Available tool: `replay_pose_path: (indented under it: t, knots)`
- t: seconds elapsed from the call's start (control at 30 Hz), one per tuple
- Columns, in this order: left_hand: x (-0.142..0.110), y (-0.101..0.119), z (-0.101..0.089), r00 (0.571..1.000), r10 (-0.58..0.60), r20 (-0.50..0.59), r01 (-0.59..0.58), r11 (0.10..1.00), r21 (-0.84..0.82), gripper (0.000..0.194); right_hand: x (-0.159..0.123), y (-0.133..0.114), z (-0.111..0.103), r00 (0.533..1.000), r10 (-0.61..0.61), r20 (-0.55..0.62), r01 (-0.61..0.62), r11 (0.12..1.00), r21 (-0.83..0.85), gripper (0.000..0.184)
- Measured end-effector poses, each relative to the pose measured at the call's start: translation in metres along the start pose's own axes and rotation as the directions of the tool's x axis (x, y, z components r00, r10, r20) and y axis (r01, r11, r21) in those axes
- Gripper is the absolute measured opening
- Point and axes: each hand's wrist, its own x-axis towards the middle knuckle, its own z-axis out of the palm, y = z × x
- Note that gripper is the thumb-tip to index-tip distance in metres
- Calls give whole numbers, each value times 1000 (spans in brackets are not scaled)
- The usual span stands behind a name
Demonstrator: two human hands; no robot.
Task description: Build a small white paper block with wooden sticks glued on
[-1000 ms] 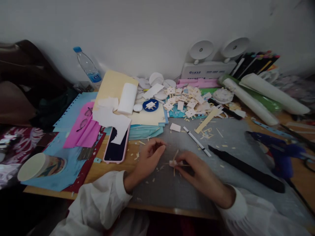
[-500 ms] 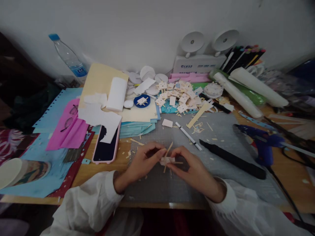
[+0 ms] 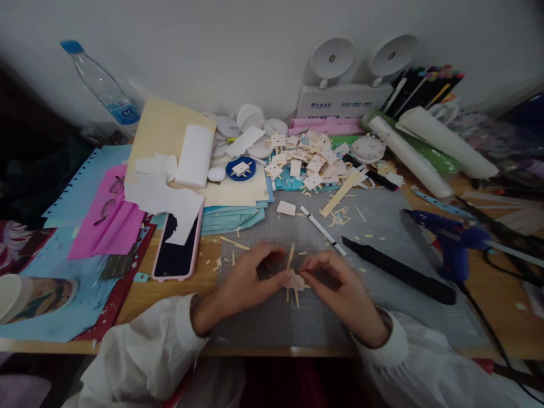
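Observation:
Low over the grey cutting mat [image 3: 272, 334], my left hand [image 3: 255, 277] pinches a small pale card figure [image 3: 297, 282] with thin wooden stick limbs. One stick points up and others stick out below. My right hand [image 3: 334, 283] is at the figure's right side, thumb and fingertips pressed together; what they hold is too small to make out. Beyond the hands lie a blank white card piece [image 3: 286, 208] and a white pen [image 3: 323, 230]. A black craft knife [image 3: 397, 269] rests to the right of my right hand.
A heap of similar card figures [image 3: 312, 158] sits at the back. One figure lies on a blue round lid [image 3: 240, 177]. At right is a blue glue gun [image 3: 450, 241] with its cord. At left are a phone [image 3: 176, 258], a paper cup [image 3: 38, 297] and a water bottle [image 3: 102, 85].
The card figure has turned in my fingers, so more sticks now show below it. My right hand has shifted slightly right, its fingertips drawn closer together. The whole view has shifted a little.

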Motion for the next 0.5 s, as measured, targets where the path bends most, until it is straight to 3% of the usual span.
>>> replay_pose_path:
  t: [0.1, 0.23, 0.4, 0.5]
  knots:
    - [0, 3, 0, 994, -19, 110, 15, 999, 31, 19, -1, -4, 6, 1000, 31, 7, -31, 992, 125, 13]
    - [2, 4, -4, 993, -44, 111, 51, 997, -63, 19, 6, -12, 7, 996, 35, 87, -51, 981, 188, 15]
    - [3, 2, -9, 990, 14, 143, -10, 1000, -26, 27, 32, -25, -3, 968, -39, 247, 20, 997, 78, 25]
    - [3, 1, -10, 981, 15, 195, -15, 1000, -3, 28, 42, -25, -3, 947, -109, 301, 110, 994, 14, 9]
